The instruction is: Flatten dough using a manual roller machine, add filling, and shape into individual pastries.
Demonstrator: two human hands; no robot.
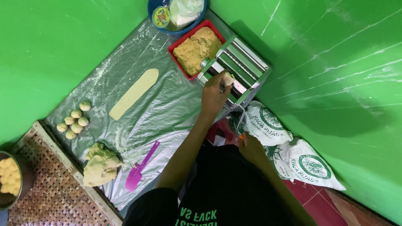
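The small piece of pale dough sits at the top of the metal pasta roller, which stands toward the far right of the plastic-covered floor, close to the green wall. The left hand is closed around that dough piece, fingers pressing it against the roller's upper slot. The right hand is lower and nearer, clenched on the roller's crank handle, of which only a thin metal rod and an orange tip show.

Just left of the roller, touching its far side, is a red rectangular tray heaped with crumbly yellowish filling. Beyond the tray lies a blue bowl holding a white plastic bag and a small round lid. To the right of the roller, against the wall, lie two white printed sacks, side by side.

Out on the plastic sheet, well left of the roller, lies a long flat strip of rolled dough. Further left is a cluster of six small dough balls. Nearer, a rough lump of dough rests at the sheet's edge, with a purple plastic scraper just to its right. A woven lattice mat lies at the near left, and on it a metal bowl of yellow pieces, partly cut off by the edge.
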